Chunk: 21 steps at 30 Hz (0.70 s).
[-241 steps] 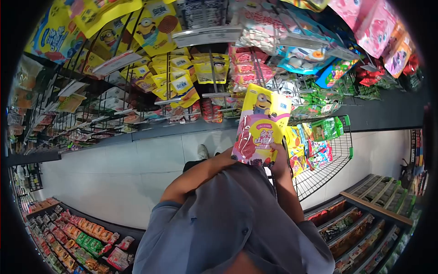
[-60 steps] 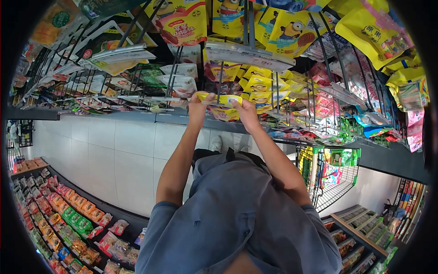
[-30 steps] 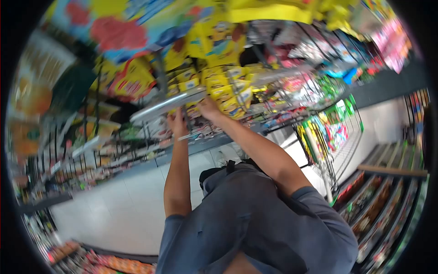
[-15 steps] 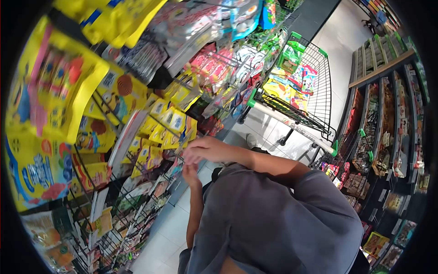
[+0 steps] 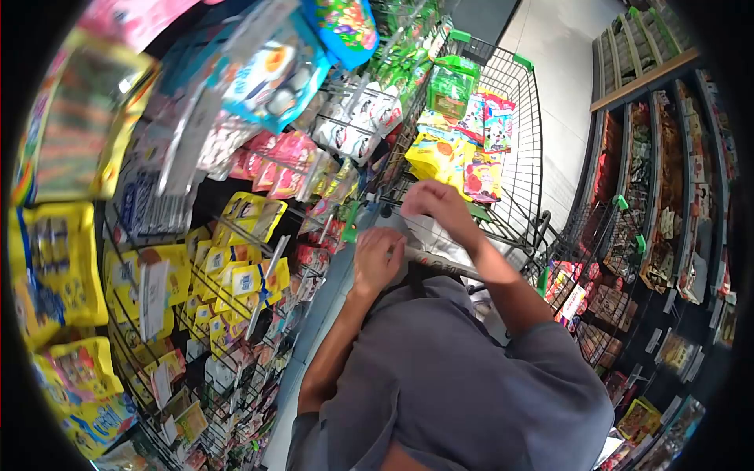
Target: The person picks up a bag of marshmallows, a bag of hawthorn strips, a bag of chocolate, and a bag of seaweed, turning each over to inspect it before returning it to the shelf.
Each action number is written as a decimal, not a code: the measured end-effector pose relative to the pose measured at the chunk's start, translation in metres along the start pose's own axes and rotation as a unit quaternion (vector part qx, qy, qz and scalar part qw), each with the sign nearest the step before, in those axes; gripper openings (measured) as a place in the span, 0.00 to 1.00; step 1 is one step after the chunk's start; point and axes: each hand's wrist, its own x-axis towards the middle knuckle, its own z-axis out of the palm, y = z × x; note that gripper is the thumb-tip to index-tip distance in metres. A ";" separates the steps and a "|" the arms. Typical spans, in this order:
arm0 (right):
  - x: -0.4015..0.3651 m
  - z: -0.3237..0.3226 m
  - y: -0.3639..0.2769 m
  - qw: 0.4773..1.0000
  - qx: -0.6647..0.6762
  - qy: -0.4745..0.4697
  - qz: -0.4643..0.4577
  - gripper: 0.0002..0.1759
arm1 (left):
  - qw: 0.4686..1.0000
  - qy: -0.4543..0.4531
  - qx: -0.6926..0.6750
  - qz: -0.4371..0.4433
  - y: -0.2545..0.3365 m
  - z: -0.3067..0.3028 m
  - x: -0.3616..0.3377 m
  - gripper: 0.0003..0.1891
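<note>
Over the left end of a shopping cart's handle is my left hand, loosely bent, its thumb apart from the fingers and nothing seen in it. My right hand hangs above the cart's near side, wrist bent and fingers pointing left. Its fingertips are a little blurred, and no item shows in them. Inside the wire cart lie a green bag, yellow snack bags and a red and white bag.
On the left, a wire rack carries several yellow candy packets. Pink packets and a blue and white bag hang farther along. Dark shelves of packaged goods line the right side, past the tiled floor.
My hands were close together by the yellow packets at the rack; now they are apart at the cart's handle end. The view has shifted, and the cart appears nearer.
</note>
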 end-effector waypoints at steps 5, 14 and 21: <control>0.087 -0.187 0.118 0.950 -0.143 0.227 0.161 0.13 | 0.983 -0.074 0.170 0.017 0.001 0.027 0.004 0.08; 0.070 -0.311 0.289 0.817 0.211 0.462 0.271 0.10 | 0.981 -0.089 0.170 -0.027 0.007 0.026 0.008 0.08; 0.072 -0.312 0.310 0.750 0.332 0.537 0.198 0.07 | 0.974 -0.142 0.165 -0.068 0.009 0.022 0.010 0.08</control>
